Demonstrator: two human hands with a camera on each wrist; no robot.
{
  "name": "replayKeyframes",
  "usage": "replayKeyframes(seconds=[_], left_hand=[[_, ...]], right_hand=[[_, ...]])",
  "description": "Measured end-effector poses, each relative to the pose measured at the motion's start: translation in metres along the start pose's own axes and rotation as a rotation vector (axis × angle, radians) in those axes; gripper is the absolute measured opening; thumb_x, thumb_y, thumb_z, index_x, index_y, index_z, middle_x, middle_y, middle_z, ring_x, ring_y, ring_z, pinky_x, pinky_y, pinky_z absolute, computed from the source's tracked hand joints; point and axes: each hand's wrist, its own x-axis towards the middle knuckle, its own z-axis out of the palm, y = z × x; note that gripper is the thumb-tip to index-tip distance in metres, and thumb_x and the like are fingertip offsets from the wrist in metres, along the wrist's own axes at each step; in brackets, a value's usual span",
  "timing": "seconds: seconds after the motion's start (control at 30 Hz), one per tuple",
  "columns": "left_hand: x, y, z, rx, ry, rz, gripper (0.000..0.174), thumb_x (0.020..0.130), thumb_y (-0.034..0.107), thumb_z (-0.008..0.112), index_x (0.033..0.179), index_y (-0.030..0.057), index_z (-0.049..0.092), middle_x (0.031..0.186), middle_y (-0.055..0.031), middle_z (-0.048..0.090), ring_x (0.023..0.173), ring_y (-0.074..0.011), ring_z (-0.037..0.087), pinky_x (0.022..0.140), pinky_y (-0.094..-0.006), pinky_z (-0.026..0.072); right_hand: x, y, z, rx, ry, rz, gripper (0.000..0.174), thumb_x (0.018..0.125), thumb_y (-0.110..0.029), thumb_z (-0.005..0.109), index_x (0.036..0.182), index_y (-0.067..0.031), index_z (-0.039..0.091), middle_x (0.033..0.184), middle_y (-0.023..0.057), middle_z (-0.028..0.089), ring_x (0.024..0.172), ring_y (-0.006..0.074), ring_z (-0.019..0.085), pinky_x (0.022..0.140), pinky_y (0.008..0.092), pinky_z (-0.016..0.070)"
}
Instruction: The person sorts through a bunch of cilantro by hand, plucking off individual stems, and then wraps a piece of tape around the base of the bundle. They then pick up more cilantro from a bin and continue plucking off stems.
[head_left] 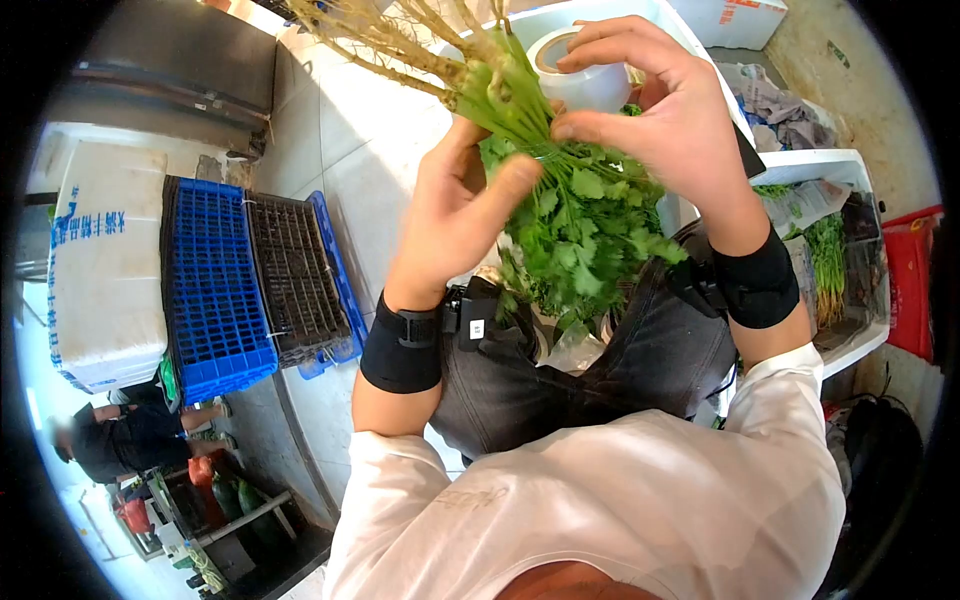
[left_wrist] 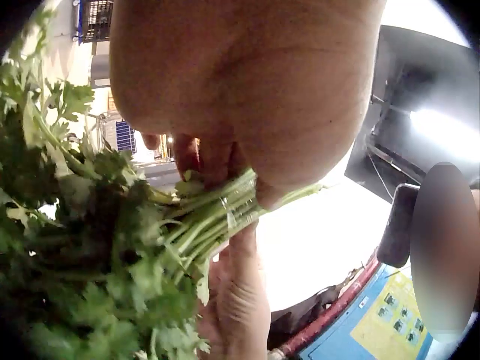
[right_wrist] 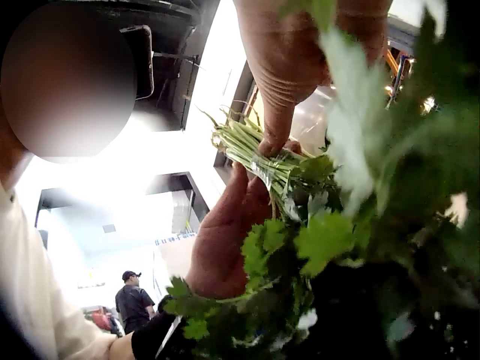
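A leafy bunch of cilantro [head_left: 580,225] is held up over the person's lap, its pale roots [head_left: 420,50] pointing away. A clear band of tape [left_wrist: 229,210] lies around its green stems. The left hand [head_left: 450,210] holds the stems from the left, fingers behind them and thumb in front. The right hand [head_left: 675,125] is on the other side. Its thumb [right_wrist: 277,131] presses on the stems at the tape, while its other fingers are spread apart in the head view. Behind those fingers stands a white roll [head_left: 590,80], partly hidden.
A white foam box [head_left: 690,25] is in front. More greens [head_left: 825,260] lie in another foam box [head_left: 840,350] at right, beside a red container [head_left: 910,285]. Blue and dark crates [head_left: 220,290] and a white foam box [head_left: 105,270] stand left. Another person [head_left: 130,440] is farther back.
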Motion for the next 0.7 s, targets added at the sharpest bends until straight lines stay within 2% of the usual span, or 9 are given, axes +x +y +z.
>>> replayKeyframes(seconds=[0.07, 0.2, 0.27, 0.3, 0.37, 0.4, 0.47, 0.57, 0.7], left_hand=[[0.002, -0.007, 0.003, 0.031, -0.039, 0.078, 0.049, 0.094, 0.0, 0.069, 0.139, -0.0031, 0.051, 0.133, -0.0114, 0.062, 0.12, -0.0176, 0.058, 0.103, -0.0312, 0.0461], [0.003, -0.003, 0.008, -0.052, 0.038, -0.063, 0.048, 0.093, -0.003, 0.069, 0.137, -0.0037, 0.05, 0.128, -0.0096, 0.063, 0.12, -0.0176, 0.058, 0.105, -0.033, 0.0468], [0.003, 0.0, 0.008, -0.099, 0.044, -0.059, 0.051, 0.094, 0.0, 0.069, 0.14, -0.0037, 0.047, 0.128, -0.0104, 0.063, 0.12, -0.0178, 0.059, 0.105, -0.0327, 0.0466], [0.002, 0.0, 0.007, -0.099, 0.047, -0.061, 0.051, 0.094, 0.0, 0.069, 0.14, -0.0037, 0.047, 0.128, -0.0104, 0.063, 0.12, -0.0178, 0.059, 0.105, -0.0327, 0.0466], [0.002, 0.001, 0.005, -0.247, 0.079, -0.053, 0.055, 0.096, 0.001, 0.068, 0.144, -0.0035, 0.043, 0.129, -0.0109, 0.063, 0.121, -0.0179, 0.058, 0.106, -0.033, 0.0457], [0.001, -0.001, 0.003, -0.245, 0.082, -0.054, 0.055, 0.096, 0.001, 0.068, 0.144, -0.0035, 0.043, 0.129, -0.0109, 0.063, 0.121, -0.0179, 0.058, 0.106, -0.033, 0.0457], [0.001, -0.004, -0.001, -0.272, 0.007, -0.045, 0.057, 0.097, 0.002, 0.066, 0.147, -0.0036, 0.039, 0.128, -0.0103, 0.063, 0.122, -0.0184, 0.058, 0.108, -0.0336, 0.0441], [0.001, 0.0, 0.0, -0.228, -0.024, -0.089, 0.06, 0.096, 0.005, 0.066, 0.148, -0.0059, 0.038, 0.136, -0.0118, 0.058, 0.126, -0.0198, 0.055, 0.11, -0.0358, 0.0418], [-0.001, 0.0, 0.004, -0.263, 0.027, -0.08, 0.06, 0.097, 0.004, 0.065, 0.149, -0.006, 0.037, 0.144, -0.0133, 0.052, 0.13, -0.0204, 0.052, 0.113, -0.0373, 0.0396]], right_hand=[[0.0, -0.021, 0.003, -0.23, 0.004, 0.018, 0.04, 0.068, -0.009, 0.094, 0.102, -0.0032, 0.074, 0.113, 0.007, 0.065, 0.107, 0.0183, 0.062, 0.094, 0.0329, 0.0486], [-0.001, 0.012, 0.002, -0.204, -0.01, -0.092, 0.042, 0.067, -0.011, 0.096, 0.102, -0.0042, 0.075, 0.121, 0.0095, 0.062, 0.107, 0.0201, 0.062, 0.095, 0.0352, 0.0481], [-0.001, 0.015, 0.003, -0.105, -0.01, -0.091, 0.044, 0.068, -0.008, 0.094, 0.105, -0.0022, 0.072, 0.133, 0.0132, 0.055, 0.114, 0.0214, 0.061, 0.097, 0.0351, 0.049], [0.0, 0.012, 0.003, -0.103, -0.012, -0.089, 0.044, 0.068, -0.008, 0.094, 0.105, -0.0022, 0.072, 0.133, 0.0132, 0.055, 0.114, 0.0214, 0.061, 0.097, 0.0351, 0.049], [0.002, 0.001, 0.002, 0.197, 0.002, 0.122, 0.045, 0.072, 0.001, 0.09, 0.111, 0.0009, 0.068, 0.145, 0.0173, 0.046, 0.12, 0.0225, 0.059, 0.1, 0.034, 0.0503], [0.004, 0.001, 0.001, 0.199, 0.001, 0.122, 0.045, 0.072, 0.001, 0.09, 0.111, 0.0009, 0.068, 0.145, 0.0173, 0.046, 0.12, 0.0225, 0.059, 0.1, 0.034, 0.0503], [0.006, 0.001, -0.002, 0.517, -0.048, 0.26, 0.046, 0.075, 0.01, 0.084, 0.115, 0.0033, 0.063, 0.15, 0.0197, 0.043, 0.124, 0.0217, 0.057, 0.103, 0.0332, 0.0511], [0.005, -0.007, -0.001, 0.493, -0.056, 0.336, 0.043, 0.075, 0.013, 0.081, 0.112, 0.0032, 0.062, 0.152, 0.02, 0.042, 0.123, 0.0201, 0.058, 0.103, 0.0331, 0.0517], [0.004, 0.012, -0.004, 0.439, -0.088, 0.283, 0.04, 0.075, 0.013, 0.081, 0.106, 0.0015, 0.061, 0.151, 0.0195, 0.044, 0.123, 0.0194, 0.057, 0.104, 0.0329, 0.0512]])
